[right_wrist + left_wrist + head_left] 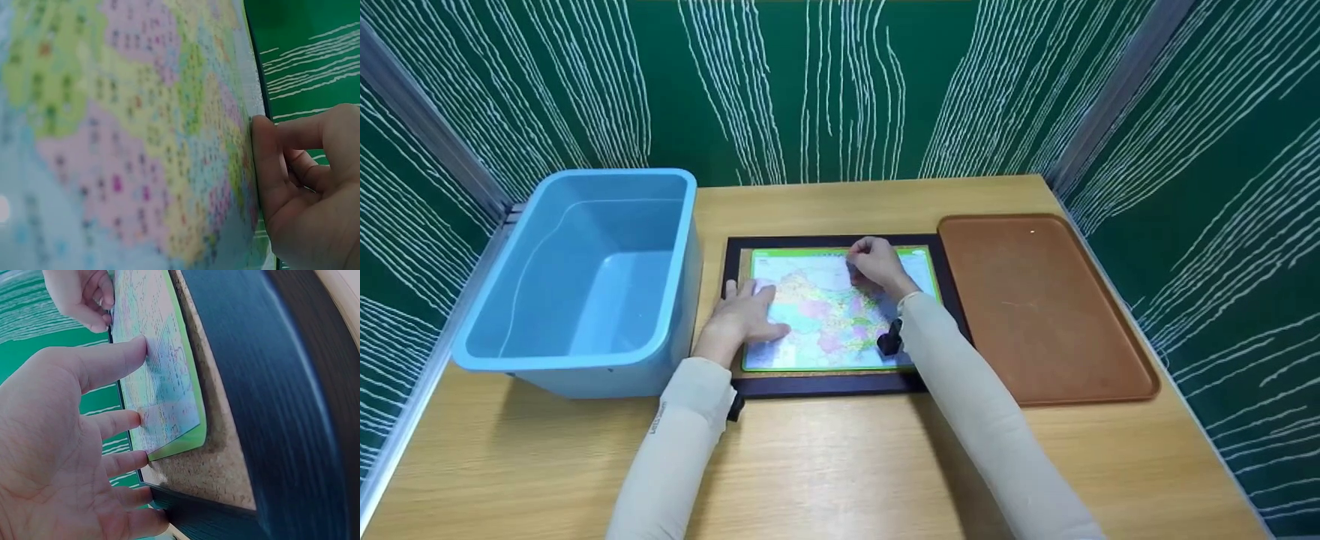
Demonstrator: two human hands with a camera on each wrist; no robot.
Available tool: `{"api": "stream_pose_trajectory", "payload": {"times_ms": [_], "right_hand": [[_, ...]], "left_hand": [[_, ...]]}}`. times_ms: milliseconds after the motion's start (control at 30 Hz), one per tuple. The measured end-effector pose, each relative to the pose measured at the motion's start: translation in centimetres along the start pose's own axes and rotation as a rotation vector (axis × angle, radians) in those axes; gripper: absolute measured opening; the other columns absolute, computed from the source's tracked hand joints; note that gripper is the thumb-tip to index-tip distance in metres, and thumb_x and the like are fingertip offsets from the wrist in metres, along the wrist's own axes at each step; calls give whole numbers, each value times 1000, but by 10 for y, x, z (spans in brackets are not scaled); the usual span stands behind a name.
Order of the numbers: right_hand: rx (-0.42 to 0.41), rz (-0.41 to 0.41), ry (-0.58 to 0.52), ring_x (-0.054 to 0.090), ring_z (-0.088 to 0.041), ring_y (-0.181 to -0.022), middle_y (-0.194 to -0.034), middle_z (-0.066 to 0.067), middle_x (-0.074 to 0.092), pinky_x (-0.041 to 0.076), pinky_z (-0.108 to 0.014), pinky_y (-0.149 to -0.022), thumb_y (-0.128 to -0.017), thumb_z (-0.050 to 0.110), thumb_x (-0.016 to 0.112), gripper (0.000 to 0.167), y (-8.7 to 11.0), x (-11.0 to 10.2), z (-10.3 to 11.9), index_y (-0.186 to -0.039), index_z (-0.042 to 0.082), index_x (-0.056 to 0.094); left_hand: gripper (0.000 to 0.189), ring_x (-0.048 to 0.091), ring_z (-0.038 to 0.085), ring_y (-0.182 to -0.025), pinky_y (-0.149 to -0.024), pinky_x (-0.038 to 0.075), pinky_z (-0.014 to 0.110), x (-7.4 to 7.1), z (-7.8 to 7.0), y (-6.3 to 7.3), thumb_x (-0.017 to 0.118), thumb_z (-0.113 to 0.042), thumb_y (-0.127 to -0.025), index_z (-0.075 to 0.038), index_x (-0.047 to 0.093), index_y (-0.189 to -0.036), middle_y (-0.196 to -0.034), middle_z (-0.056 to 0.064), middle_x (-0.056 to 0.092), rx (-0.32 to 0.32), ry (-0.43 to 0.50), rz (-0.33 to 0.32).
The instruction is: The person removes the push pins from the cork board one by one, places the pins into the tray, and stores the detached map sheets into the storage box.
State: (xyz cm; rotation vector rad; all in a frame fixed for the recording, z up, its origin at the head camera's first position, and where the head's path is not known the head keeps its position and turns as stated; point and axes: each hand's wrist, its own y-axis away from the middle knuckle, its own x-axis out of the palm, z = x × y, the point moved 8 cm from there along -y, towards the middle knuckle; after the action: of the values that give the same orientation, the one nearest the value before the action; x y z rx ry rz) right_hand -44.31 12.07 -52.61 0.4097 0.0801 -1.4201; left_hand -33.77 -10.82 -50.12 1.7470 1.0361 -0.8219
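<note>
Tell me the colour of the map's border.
Green; the border shows best in the left wrist view.

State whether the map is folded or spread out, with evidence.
Spread out: the map covers most of the cork inside the black frame, its printed face showing.

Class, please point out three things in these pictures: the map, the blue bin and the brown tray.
Map (834,309), head view, middle of its printed face.
Blue bin (574,364), head view, near rim.
Brown tray (1044,315), head view, bare middle surface.
</note>
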Motion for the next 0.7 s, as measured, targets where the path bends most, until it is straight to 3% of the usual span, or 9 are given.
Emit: {"api": "stream_pose_trajectory", "payload": {"times_ms": [133, 267, 467, 700], "right_hand": [[47, 5, -129, 66, -20, -68, -95, -15, 64, 59, -30, -62, -101, 13, 59, 14, -1, -2, -5, -109, 2, 61], [83, 15, -188, 68, -20, -71, -94, -15, 65, 59, -30, -64, -103, 14, 58, 14, -2, -5, -10, -112, 4, 59], [147, 54, -281, 70, -21, -78, -105, -16, 66, 60, -30, -70, -103, 16, 60, 18, -5, -8, -15, -118, 5, 56], [147, 108, -367, 70, -21, -79, -104, -16, 67, 60, -31, -73, -101, 13, 62, 22, -8, -6, -17, -119, 1, 58]], "left_hand": [[85, -6, 50, -151, -118, 9, 65, 0, 0, 0, 62, -50, -95, -13, 27, -162, -167, 23, 10, 0, -1, -5], [85, -5, 50, -151, -118, 9, 65, 0, -1, 1, 63, -50, -94, -13, 27, -162, -167, 23, 10, 1, -2, -8], [84, -4, 51, -151, -118, 11, 66, -1, -2, 1, 62, -50, -95, -12, 28, -162, -167, 23, 11, 13, -7, -13], [85, -4, 50, -151, -118, 10, 66, 0, 0, 1, 63, -50, -94, -13, 28, -162, -167, 23, 11, -1, -3, -14]]}}
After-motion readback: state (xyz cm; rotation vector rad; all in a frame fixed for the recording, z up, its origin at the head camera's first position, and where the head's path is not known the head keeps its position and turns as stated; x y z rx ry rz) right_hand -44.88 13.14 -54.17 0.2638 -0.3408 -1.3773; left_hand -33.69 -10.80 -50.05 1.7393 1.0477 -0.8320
